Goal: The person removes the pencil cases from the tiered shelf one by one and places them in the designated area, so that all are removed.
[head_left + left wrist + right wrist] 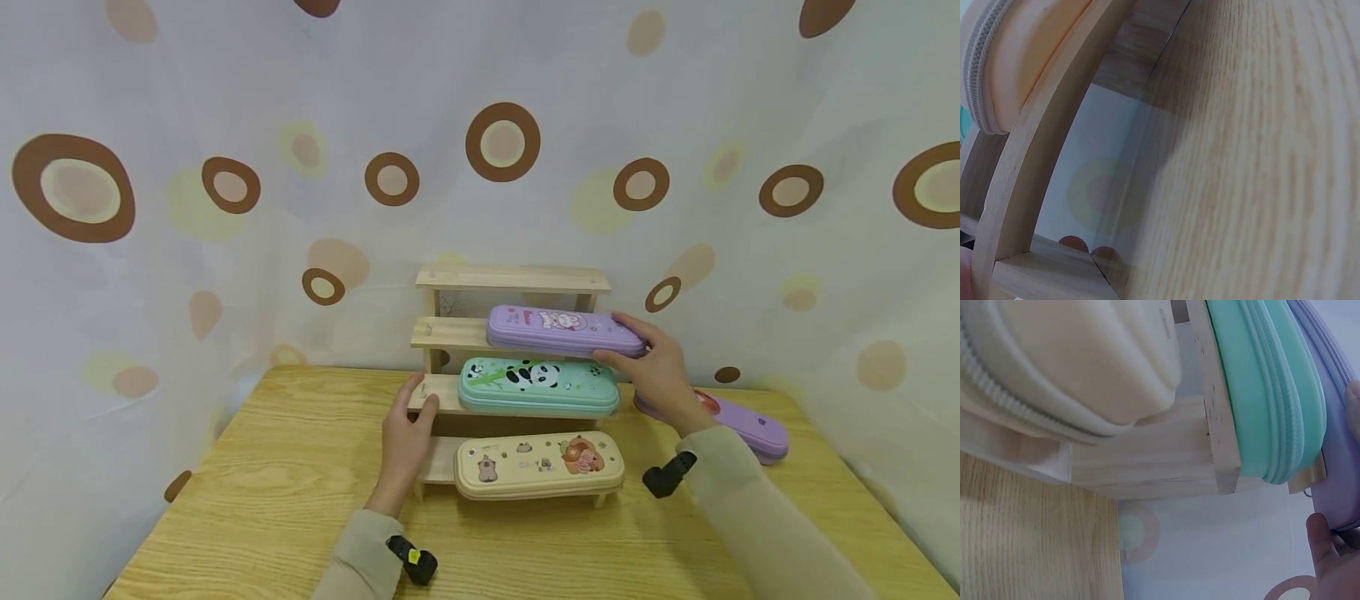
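Two hands at stepped rack [450, 333], right hand [660, 371] gripping purple case [562, 330], left hand [407, 437] fingers resting open on shelf, wrist views show only zipper edges.

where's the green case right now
In the head view the green case lies on the rack's second step, between the purple case above and the cream case below.

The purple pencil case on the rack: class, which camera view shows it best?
The head view. There the purple pencil case shows whole on the wooden rack, the right hand gripping its end. The right wrist view shows only its edge; the left wrist view shows none of it.
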Action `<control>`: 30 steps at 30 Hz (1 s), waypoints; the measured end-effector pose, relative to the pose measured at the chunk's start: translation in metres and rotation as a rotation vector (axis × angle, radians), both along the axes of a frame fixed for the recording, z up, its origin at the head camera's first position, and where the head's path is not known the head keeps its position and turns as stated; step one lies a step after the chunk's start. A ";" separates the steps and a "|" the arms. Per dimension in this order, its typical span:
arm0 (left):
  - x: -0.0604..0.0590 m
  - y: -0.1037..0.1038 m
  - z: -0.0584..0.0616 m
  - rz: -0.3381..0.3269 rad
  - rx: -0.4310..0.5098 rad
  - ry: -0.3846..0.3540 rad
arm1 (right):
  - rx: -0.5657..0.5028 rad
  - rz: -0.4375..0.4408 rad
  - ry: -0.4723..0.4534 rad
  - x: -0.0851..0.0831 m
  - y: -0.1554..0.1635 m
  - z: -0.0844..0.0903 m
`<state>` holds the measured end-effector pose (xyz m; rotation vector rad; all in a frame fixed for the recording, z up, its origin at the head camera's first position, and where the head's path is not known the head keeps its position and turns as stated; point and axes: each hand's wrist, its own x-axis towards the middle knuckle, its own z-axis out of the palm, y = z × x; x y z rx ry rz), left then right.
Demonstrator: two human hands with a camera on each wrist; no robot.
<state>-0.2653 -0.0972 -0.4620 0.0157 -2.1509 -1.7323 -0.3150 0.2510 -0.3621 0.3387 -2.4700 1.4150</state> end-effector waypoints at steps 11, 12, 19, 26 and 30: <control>0.000 0.001 0.000 0.000 0.007 -0.003 | 0.043 -0.061 0.017 0.009 0.010 0.000; 0.000 0.001 0.000 -0.001 0.008 -0.003 | 0.047 -0.066 0.020 0.010 0.012 -0.001; 0.000 0.000 0.000 -0.002 0.001 -0.001 | 0.040 -0.081 0.021 0.019 0.019 0.001; 0.001 0.001 0.001 -0.004 0.012 -0.005 | 0.047 -0.083 0.007 0.027 0.029 0.002; 0.001 0.001 0.001 -0.005 0.011 -0.004 | 0.033 -0.080 0.036 0.031 0.034 0.001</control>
